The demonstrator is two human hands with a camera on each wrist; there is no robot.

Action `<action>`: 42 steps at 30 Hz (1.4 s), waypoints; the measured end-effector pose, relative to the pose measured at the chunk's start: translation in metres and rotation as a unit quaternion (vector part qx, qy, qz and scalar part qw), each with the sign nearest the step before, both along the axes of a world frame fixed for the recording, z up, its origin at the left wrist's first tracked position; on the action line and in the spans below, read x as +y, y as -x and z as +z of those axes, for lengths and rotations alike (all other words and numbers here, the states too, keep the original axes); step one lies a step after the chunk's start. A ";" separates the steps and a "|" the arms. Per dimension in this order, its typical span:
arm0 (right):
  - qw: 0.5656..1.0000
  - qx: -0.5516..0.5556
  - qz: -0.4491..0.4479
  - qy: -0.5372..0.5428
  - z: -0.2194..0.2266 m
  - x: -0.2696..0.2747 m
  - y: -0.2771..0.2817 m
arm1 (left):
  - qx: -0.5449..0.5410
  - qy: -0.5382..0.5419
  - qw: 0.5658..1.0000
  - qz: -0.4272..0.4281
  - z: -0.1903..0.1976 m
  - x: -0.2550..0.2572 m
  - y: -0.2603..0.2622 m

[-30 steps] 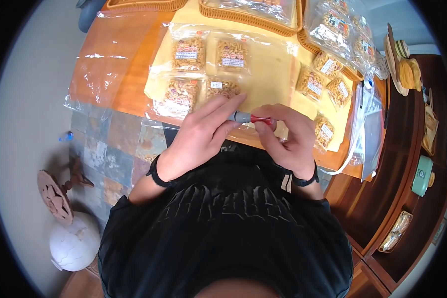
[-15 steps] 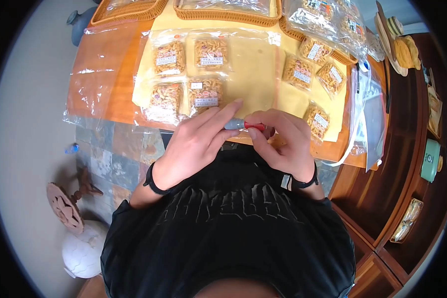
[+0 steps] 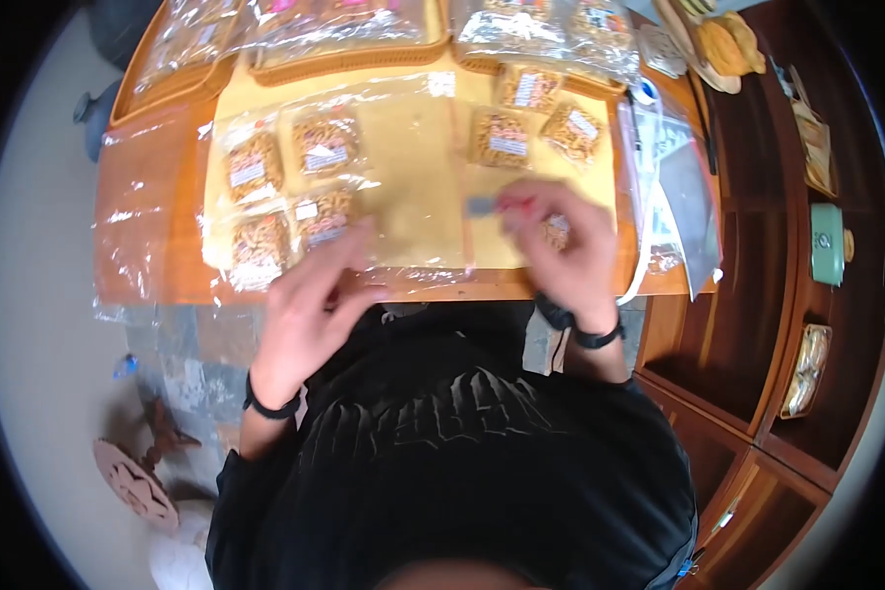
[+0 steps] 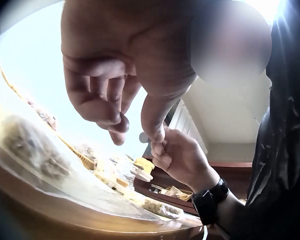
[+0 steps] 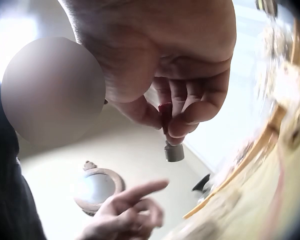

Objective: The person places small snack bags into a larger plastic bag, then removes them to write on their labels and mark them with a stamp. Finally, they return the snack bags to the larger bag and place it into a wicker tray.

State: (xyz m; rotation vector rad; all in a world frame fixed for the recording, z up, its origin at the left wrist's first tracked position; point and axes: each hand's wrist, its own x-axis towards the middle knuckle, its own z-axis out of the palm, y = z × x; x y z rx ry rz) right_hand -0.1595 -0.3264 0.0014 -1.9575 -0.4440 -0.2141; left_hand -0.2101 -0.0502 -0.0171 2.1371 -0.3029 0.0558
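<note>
My right hand (image 3: 572, 246) pinches a small red stick-like thing (image 5: 165, 117) with a grey cylindrical end (image 5: 174, 153) between thumb and fingers, above the yellow sheet (image 3: 595, 182). Its exact kind I cannot tell. The left hand (image 3: 310, 300) holds nothing, its fingers loosely bent over the near edge of a large clear bag (image 3: 413, 187). Inside that bag lie several small packets of crunchy snacks (image 3: 325, 143) with white labels. More loose snack packets (image 3: 501, 136) lie to the right, one of them (image 3: 555, 231) partly behind the right hand.
Wicker trays (image 3: 344, 67) of bagged snacks line the back of the wooden table (image 3: 152, 226). A clear plastic pouch (image 3: 674, 226) with a white strap lies at the right edge. Dark wooden shelves (image 3: 737, 246) stand to the right; a blue vase (image 3: 90, 123) is beyond the left side.
My hands have parted: the left let go of the grey end and moved left, while the right keeps the red and grey thing and has risen. The view has shifted right.
</note>
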 end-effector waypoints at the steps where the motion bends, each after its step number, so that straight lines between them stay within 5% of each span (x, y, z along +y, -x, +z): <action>1: 0.996 -0.027 -0.084 0.021 0.012 -0.013 -0.009 | -0.018 -0.002 1.000 0.021 0.000 0.006 0.000; 4: 0.954 -0.032 -0.288 0.077 0.014 -0.087 -0.058 | -0.062 -0.026 0.994 0.090 0.000 0.028 -0.001; 6: 0.938 -0.020 -0.321 0.128 0.007 -0.148 -0.103 | -0.054 -0.015 0.989 0.135 -0.010 0.049 0.001; 13: 0.902 0.013 -0.220 0.370 -0.031 -0.208 -0.201 | -0.033 -0.018 0.967 0.251 -0.014 0.091 0.001; 18: 0.905 0.062 -0.202 0.369 -0.039 -0.216 -0.211 | -0.025 0.023 0.950 0.309 -0.024 0.116 0.005; 23: 0.877 -0.016 -0.327 0.352 0.014 -0.173 -0.144 | 0.015 -0.011 0.947 0.321 -0.019 0.126 0.001; 27: 0.956 0.188 -0.184 0.126 0.034 -0.066 -0.058 | 0.050 0.009 0.948 0.313 -0.022 0.126 -0.009; 29: 0.962 0.180 -0.056 0.195 0.009 -0.029 -0.032 | 0.104 0.030 0.945 0.308 -0.020 0.124 -0.017; 33: 0.948 0.178 -0.029 0.261 -0.007 0.027 -0.022 | 0.059 0.005 0.959 0.278 -0.041 0.138 -0.037; 35: 0.948 0.163 -0.026 0.273 -0.007 0.037 -0.027 | 0.108 0.104 0.964 0.220 -0.045 0.144 -0.046; 38: 0.964 0.181 -0.010 0.195 -0.015 0.050 -0.034 | 0.203 0.170 0.944 0.196 -0.028 0.144 -0.048; 42: 0.955 0.283 0.039 0.083 -0.026 0.062 -0.040 | 0.197 0.180 0.945 0.189 -0.024 0.139 -0.049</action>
